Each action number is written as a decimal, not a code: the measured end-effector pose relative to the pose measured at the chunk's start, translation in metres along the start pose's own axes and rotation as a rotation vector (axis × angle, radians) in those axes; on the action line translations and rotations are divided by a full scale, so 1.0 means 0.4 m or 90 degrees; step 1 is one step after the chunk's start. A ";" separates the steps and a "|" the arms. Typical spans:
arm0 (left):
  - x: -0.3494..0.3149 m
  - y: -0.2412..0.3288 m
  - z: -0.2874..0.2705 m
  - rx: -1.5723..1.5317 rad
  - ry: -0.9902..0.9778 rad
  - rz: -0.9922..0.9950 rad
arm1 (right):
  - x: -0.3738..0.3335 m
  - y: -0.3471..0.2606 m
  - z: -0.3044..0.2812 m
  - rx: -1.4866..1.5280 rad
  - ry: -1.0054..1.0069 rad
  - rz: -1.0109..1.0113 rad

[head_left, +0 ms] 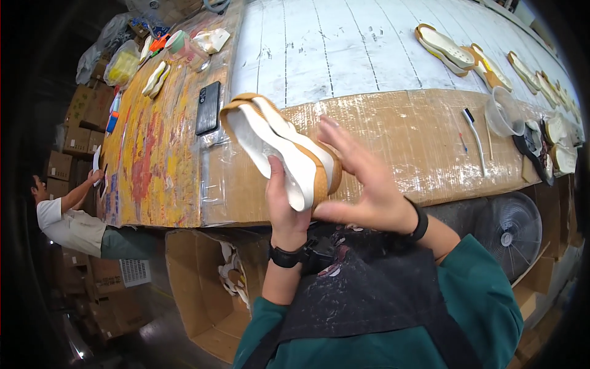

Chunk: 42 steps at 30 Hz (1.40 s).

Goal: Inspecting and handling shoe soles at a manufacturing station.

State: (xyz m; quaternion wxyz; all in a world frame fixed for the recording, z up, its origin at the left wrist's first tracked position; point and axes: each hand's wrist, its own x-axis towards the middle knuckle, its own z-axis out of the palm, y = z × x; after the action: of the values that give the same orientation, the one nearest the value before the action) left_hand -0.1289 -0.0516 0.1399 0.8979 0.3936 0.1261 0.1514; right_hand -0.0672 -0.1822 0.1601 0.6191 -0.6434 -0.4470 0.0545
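I hold a white and tan shoe sole (278, 146) tilted up over the cardboard-covered worktable (430, 141). My left hand (284, 206) grips its near end from below, thumb up along the white inner face. My right hand (362, 178) presses flat against the sole's right tan side, fingers spread and pointing up-left. Both wrists wear black bands.
A black phone (208, 107) lies left of the sole. More soles (445, 49) line the far right, by a clear plastic cup (504, 114) and a white brush (474, 138). An open carton (206, 289) and a fan (509, 229) sit under the table. Another person (67, 218) works at the left.
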 end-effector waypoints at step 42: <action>0.010 0.035 -0.233 -0.119 -0.005 -0.043 | -0.034 0.168 0.160 0.109 -0.077 0.178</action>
State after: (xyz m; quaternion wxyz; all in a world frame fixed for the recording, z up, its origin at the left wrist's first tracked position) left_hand -0.1599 0.0214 0.0886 0.9357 0.3045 0.1211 0.1303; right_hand -0.0808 -0.1320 0.0822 0.6299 -0.6398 -0.3835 0.2163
